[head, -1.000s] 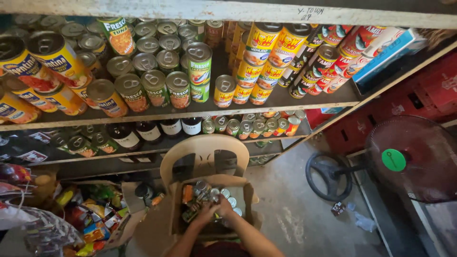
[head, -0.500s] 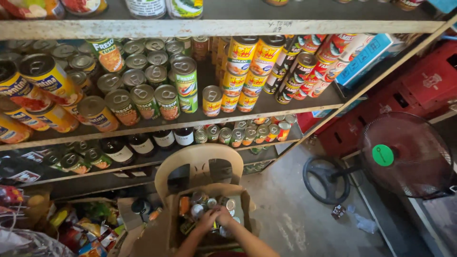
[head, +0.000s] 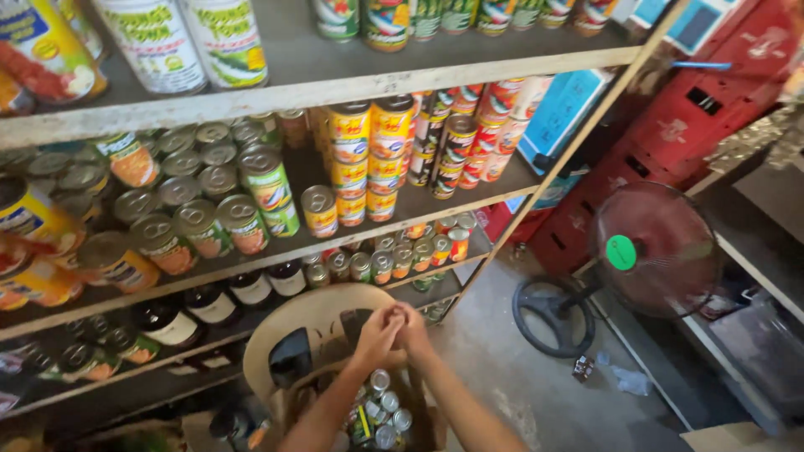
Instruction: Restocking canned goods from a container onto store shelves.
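Note:
My left hand [head: 377,335] and my right hand [head: 416,329] are raised and pressed together, fingers curled inward. Whatever lies between them is hidden. They hover above an open cardboard box [head: 427,423] that holds several small tin cans [head: 383,408]. The box rests on a beige plastic chair [head: 314,314] standing in front of the shelves. Just beyond my hands, a low shelf carries a row of small cans [head: 402,255] and dark bottles [head: 251,289].
Wooden shelves [head: 335,84] packed with tins fill the left and centre. A slanted post [head: 578,142] ends them. To the right are red crates [head: 670,142], a floor fan [head: 653,251] with a round base [head: 553,316], and a bare concrete floor [head: 519,385].
My hands have come up out of the box and joined in front of the chair back. The view has moved closer and tilted upward, showing a higher shelf.

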